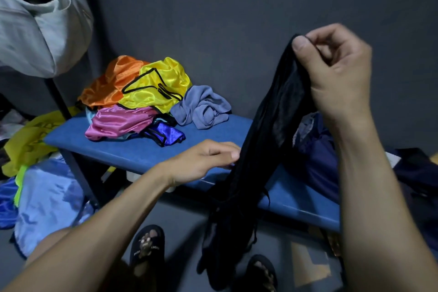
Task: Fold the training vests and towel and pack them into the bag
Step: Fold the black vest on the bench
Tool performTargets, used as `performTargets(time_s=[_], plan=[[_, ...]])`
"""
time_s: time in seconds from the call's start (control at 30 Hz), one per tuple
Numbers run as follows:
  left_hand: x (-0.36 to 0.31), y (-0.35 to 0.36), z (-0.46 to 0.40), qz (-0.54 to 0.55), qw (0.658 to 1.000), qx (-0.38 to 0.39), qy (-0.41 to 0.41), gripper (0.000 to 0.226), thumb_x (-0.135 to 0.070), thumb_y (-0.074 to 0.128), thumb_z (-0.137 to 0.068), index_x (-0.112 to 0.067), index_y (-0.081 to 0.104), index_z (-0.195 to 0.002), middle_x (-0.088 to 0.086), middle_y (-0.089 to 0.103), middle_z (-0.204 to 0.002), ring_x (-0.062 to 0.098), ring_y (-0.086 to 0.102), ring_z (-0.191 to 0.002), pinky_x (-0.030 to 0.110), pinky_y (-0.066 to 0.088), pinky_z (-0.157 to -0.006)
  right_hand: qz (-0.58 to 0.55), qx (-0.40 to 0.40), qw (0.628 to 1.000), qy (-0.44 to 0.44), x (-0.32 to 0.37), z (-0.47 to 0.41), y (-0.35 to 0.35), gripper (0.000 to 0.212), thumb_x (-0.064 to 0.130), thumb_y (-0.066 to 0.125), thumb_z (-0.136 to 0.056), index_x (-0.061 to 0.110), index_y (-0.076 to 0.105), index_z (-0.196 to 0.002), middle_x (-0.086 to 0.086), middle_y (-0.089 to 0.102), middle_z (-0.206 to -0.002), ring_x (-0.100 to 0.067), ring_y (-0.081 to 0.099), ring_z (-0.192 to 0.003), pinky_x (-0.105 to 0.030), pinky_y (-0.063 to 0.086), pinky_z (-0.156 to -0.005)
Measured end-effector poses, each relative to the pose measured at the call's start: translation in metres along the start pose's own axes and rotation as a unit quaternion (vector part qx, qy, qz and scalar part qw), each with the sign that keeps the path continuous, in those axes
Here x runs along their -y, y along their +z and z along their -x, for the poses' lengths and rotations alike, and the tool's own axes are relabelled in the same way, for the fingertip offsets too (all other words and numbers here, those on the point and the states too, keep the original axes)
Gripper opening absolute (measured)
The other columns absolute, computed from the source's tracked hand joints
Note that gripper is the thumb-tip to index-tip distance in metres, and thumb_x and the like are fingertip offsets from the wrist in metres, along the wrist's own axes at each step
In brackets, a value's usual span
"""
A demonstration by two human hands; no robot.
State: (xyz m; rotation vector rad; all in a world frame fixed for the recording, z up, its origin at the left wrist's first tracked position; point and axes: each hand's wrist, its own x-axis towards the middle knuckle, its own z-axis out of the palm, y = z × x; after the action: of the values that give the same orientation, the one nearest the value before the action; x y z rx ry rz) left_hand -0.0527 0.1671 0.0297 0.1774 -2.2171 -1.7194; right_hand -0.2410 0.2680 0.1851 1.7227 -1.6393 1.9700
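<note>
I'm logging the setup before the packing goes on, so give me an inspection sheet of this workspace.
Surface: blue bench, against a dark wall.
Job's things: orange vest, yellow vest, pink vest and blue vest in an unfolded heap; grey towel crumpled beside it; black mesh item held up, hanging below the bench edge.
Clutter: fabrics on the floor at left; dark cloth on the bench at right.
Grippers: right hand pinches the mesh item's top; left hand touches its middle.
Cables: nothing seen.
Surroundings: grey bag hanging upper left; sandalled feet below.
</note>
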Motion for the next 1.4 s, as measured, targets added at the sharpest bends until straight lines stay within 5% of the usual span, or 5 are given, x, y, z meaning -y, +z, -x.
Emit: performTargets(time_s=[0.13, 0.5, 0.67, 0.93, 1.4], plan=[[-0.002, 0.016, -0.005, -0.006, 0.993, -0.087, 0.076, 0.013, -0.006, 0.062, -0.098, -0.003, 0.073, -0.104, 0.009, 0.063, -0.1, 0.016, 0.061, -0.093, 0.03, 0.049, -0.086, 0.041, 0.004, 0.999, 0.0, 0.007, 0.012, 0.01, 0.018, 0.024, 0.075, -0.091, 0.016, 0.062, -0.083, -0.008, 0.057, -0.066, -0.012, 0.047, -0.06, -0.03, 0.036, -0.055], [-0.003, 0.015, -0.008, -0.109, 0.95, -0.262, 0.134, 0.022, -0.009, 0.064, -0.092, -0.026, 0.074, -0.101, 0.003, 0.066, -0.099, 0.025, 0.064, -0.091, 0.038, 0.052, -0.082, 0.1, -0.06, 0.993, 0.017, -0.003, 0.021, 0.012, 0.024, 0.03, 0.079, -0.085, 0.014, 0.064, -0.077, -0.017, 0.065, -0.066, -0.018, 0.05, -0.057, -0.043, 0.043, -0.054], [-0.007, 0.017, -0.009, -0.159, 0.931, -0.304, 0.125, 0.016, -0.013, 0.059, -0.088, -0.025, 0.068, -0.083, -0.001, 0.064, -0.087, 0.025, 0.059, -0.076, 0.038, 0.048, -0.068, 0.116, -0.072, 0.99, 0.028, -0.007, 0.02, 0.015, 0.021, 0.028, 0.077, -0.084, 0.018, 0.061, -0.074, 0.012, 0.053, -0.053, 0.0, 0.043, -0.048, -0.023, 0.035, -0.052], [-0.012, 0.025, -0.014, -0.198, 0.911, -0.337, 0.131, 0.025, -0.031, 0.066, -0.096, -0.031, 0.056, -0.072, -0.003, 0.058, -0.075, 0.017, 0.055, -0.068, 0.031, 0.044, -0.065, 0.134, -0.039, 0.99, 0.005, -0.01, 0.02, 0.025, 0.02, 0.032, 0.076, -0.084, 0.021, 0.061, -0.075, 0.013, 0.056, -0.058, -0.001, 0.048, -0.051, -0.018, 0.034, -0.055], [-0.02, 0.008, -0.023, 0.02, 0.985, -0.17, 0.037, 0.039, -0.013, 0.05, -0.106, -0.028, 0.073, -0.079, -0.021, 0.065, -0.079, -0.004, 0.058, -0.074, 0.015, 0.045, -0.073, -0.095, 0.157, 0.983, 0.004, -0.037, 0.012, -0.011, 0.014, 0.016, 0.067, -0.096, 0.019, 0.054, -0.09, 0.019, 0.056, -0.072, 0.002, 0.048, -0.065, -0.015, 0.039, -0.062]])
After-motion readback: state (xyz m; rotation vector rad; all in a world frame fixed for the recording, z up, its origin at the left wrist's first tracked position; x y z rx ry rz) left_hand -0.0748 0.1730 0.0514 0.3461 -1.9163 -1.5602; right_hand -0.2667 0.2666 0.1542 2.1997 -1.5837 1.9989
